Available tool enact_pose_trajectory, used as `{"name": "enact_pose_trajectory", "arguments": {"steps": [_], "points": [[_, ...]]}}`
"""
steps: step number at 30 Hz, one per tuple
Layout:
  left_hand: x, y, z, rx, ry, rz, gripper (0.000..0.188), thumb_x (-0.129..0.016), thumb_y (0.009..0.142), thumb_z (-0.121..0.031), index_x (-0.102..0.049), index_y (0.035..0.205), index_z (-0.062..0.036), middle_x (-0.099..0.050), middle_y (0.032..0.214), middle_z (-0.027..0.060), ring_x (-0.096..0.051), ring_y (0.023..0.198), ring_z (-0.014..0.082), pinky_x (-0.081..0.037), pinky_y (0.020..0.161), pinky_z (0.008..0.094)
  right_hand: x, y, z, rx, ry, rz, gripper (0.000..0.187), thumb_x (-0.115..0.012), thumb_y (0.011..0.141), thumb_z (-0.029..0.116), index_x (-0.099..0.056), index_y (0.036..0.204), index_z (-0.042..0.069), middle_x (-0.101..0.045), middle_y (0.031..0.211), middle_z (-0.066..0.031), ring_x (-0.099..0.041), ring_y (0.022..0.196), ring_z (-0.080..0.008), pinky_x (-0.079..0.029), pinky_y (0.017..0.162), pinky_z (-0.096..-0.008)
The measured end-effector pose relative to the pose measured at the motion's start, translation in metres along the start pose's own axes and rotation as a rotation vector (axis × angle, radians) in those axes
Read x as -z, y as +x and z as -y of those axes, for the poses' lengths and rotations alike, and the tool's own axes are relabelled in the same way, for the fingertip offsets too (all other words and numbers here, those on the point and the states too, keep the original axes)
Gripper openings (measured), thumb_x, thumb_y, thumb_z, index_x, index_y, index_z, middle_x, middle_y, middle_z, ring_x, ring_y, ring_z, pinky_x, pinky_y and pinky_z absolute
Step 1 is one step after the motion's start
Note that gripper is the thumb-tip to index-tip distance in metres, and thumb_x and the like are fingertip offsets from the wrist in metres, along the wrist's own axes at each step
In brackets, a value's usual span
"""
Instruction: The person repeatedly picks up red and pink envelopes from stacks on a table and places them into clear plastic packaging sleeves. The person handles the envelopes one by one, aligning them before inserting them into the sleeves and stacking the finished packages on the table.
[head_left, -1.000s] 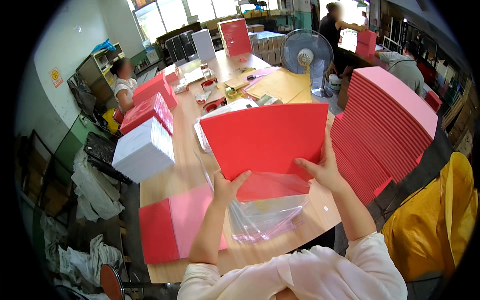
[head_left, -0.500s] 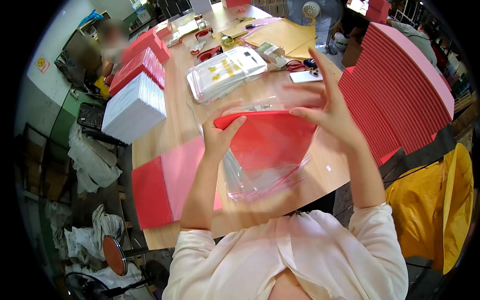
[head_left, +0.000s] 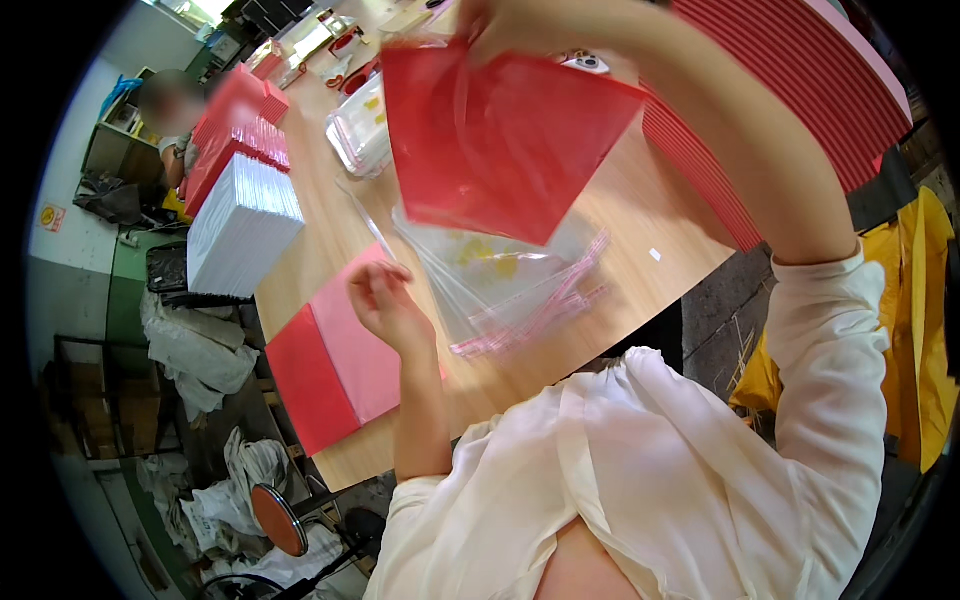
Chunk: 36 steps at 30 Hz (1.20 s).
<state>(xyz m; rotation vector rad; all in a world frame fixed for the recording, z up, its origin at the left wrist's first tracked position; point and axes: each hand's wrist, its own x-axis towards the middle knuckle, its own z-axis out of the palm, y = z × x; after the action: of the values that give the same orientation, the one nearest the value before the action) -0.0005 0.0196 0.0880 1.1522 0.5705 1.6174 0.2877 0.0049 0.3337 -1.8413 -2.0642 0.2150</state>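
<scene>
My right hand (head_left: pixel 500 28) is closed on the top edge of a red folder (head_left: pixel 500 140) in a clear sleeve, holding it raised and tilted over the table. Under it lies a pile of clear plastic bags (head_left: pixel 490 285) with pink-striped edges. My left hand (head_left: pixel 388 305) is empty, its fingers loosely bent, just above an opened folder with a pink side (head_left: pixel 355 330) and a red side (head_left: pixel 310 380). A thin pale strip (head_left: pixel 368 222) lies beyond that hand.
Tall stacks of red folders (head_left: pixel 790 90) stand at the right. White (head_left: pixel 245 225) and red (head_left: pixel 245 150) stacks line the left edge, with another person (head_left: pixel 172 160) behind. A stack of packaged items (head_left: pixel 360 140) and red tape dispensers (head_left: pixel 360 75) sit farther back.
My right hand has lifted the red folder up and away from the bag pile. My left hand has let go of it and moved down toward the opened folder. The view has shifted.
</scene>
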Motion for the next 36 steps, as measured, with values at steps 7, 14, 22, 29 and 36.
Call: {"name": "enact_pose_trajectory", "arguments": {"steps": [7, 14, 22, 29, 36], "points": [[0.01, -0.101, 0.019, 1.008, -0.227, 0.091, 0.026, -0.055, 0.096, -0.017, -0.052, 0.115, 0.0015, -0.062, 0.101, 0.0135, -0.063, 0.094, 0.0256, -0.051, 0.091, 0.0397, -0.162, -0.139, -0.097, -0.52, 1.342, -0.575, 0.028, -0.07, 0.082, 0.009, -0.063, 0.106, -0.004, -0.068, 0.096, -0.011, -0.068, 0.083, -0.0181, -0.057, 0.071, -0.0315], [0.03, -0.141, 0.057, 0.97, 0.056, 0.089, 0.049, -0.063, 0.084, 0.004, -0.042, 0.129, 0.007, -0.061, 0.109, 0.0172, -0.063, 0.097, 0.0209, -0.056, 0.084, 0.0312, -0.33, -0.211, -0.058, -0.799, 1.567, -0.495, 0.026, -0.062, 0.086, -0.001, -0.056, 0.112, -0.002, -0.067, 0.095, -0.0107, -0.068, 0.079, -0.02, -0.06, 0.072, -0.0343], [0.016, -0.137, 0.039, 0.932, 0.245, 0.223, 0.061, -0.068, 0.078, 0.006, -0.038, 0.132, 0.0041, -0.061, 0.11, 0.0183, -0.068, 0.092, 0.0238, -0.057, 0.078, 0.0307, -0.292, -0.22, -0.064, -0.837, 0.784, 0.189, 0.031, -0.064, 0.092, 0.025, -0.061, 0.073, 0.0, -0.061, 0.058, -0.0056, -0.065, 0.064, -0.0115, -0.049, 0.054, -0.0241], [0.015, -0.136, 0.039, 0.926, 0.242, 0.253, 0.058, -0.063, 0.08, 0.006, -0.037, 0.132, 0.0026, -0.059, 0.112, 0.0201, -0.066, 0.096, 0.0251, -0.057, 0.081, 0.032, -0.308, -0.2, 0.016, 0.031, 0.443, -0.2, 0.015, -0.069, 0.078, 0.012, -0.06, 0.085, 0.003, -0.06, 0.088, -0.0108, -0.059, 0.084, -0.0288, -0.049, 0.069, -0.0398], [0.016, -0.136, 0.04, 1.011, 0.151, 0.145, 0.051, -0.056, 0.085, 0.007, -0.037, 0.132, 0.0023, -0.058, 0.106, 0.0152, -0.065, 0.093, 0.0228, -0.058, 0.085, 0.0347, -0.313, -0.196, 0.017, 0.007, 0.444, 0.02, 0.014, -0.068, 0.078, 0.01, -0.06, 0.087, 0.004, -0.057, 0.087, -0.0107, -0.058, 0.086, -0.0285, -0.049, 0.072, -0.0386]]}}
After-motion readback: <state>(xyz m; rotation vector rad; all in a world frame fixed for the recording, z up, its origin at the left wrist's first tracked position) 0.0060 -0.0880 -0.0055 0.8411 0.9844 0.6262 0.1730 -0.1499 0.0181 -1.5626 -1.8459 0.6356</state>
